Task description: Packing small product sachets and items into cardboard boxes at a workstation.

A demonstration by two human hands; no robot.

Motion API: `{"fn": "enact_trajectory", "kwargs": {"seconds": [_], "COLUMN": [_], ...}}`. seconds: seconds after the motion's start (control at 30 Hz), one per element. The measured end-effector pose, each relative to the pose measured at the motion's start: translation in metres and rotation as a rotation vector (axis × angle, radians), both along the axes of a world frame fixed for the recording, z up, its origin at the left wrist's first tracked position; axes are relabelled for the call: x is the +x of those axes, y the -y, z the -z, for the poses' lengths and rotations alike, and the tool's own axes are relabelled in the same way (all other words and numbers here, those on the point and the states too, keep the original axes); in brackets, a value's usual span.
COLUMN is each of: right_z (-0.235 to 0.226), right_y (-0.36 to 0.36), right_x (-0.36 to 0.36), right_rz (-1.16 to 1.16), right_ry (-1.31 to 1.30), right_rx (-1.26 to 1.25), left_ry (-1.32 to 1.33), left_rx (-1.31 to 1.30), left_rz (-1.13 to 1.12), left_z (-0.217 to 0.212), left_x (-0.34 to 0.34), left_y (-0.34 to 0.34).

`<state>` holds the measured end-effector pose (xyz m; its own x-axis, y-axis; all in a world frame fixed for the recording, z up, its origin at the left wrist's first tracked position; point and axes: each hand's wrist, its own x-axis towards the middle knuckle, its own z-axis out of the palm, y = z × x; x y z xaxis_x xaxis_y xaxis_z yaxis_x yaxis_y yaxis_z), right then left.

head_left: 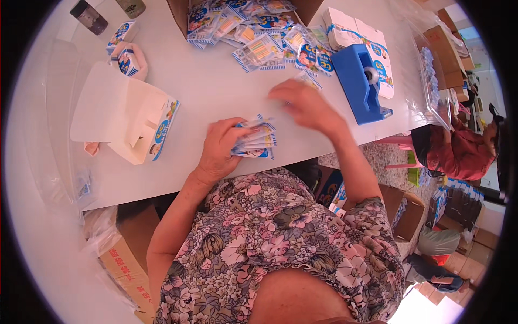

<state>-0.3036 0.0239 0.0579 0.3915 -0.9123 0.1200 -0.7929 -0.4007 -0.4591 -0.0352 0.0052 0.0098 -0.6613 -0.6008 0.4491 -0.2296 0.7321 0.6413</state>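
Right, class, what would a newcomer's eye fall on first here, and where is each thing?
Probably the heap of printed packets spilling from a cardboard box at the far side of the white table. Next, the bright blue tape dispenser right of the heap, beside white cartons. Near the middle, the left hand holds overlapping packets, while the right hand looks blurred.

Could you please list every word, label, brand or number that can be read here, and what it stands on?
I'll place the print without copying wording:
Open carton: pale lettering on a blue oval.
Brown box, lower left: red characters.
White cartons, upper right: blue labels with lettering.
Held packets: print partly covered, too small to read.
Piled packets: blue labels; fine print too small.
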Motion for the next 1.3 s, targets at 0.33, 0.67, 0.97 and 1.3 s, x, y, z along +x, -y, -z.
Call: {"fn": "enact_trajectory", "kwargs": {"seconds": [0.33,0.67,0.97,1.3], "right_z": [0.020,0.025,0.018,0.013], "right_y": [-0.003,0.093,0.051,0.031], "right_x": [-0.004,-0.017,0.015,0.028], "right_rz": [0.197,0.159,0.138,0.388], "right_ry": [-0.024,-0.408,-0.088,0.110], "right_rx": [-0.259,-0.394,-0.282,0.194], "left_ry": [-0.145,-0.036,-0.120,-0.128], "left_rx": [0.052,0.082,0.056,-0.013], "left_rz": [-0.001,-0.023,0.012,-0.074], "left_z": [-0.001,0.001,0.001,-0.019], "left_x": [-0.007,-0.002,-0.003,-0.012], "left_y": [0.001,0.001,0.009,0.004]}}
